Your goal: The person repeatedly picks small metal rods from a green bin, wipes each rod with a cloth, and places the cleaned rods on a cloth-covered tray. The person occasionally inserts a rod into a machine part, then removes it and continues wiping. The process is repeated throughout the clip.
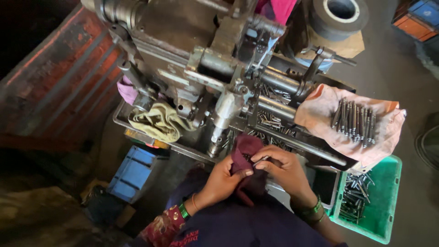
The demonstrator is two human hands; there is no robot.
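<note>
Wiping a slim metal pin is the step in hand: the left hand is clamped on a maroon cloth and the right hand pinches the pin against it, at 6 o'clock from the grey machine. The next move probably calls for turning the pin within the cloth. Counts: one pin held; roughly a dozen pins in a row on the pink rag at 3 o'clock; a heap, uncountable, in the green bin at 4 o'clock.
</note>
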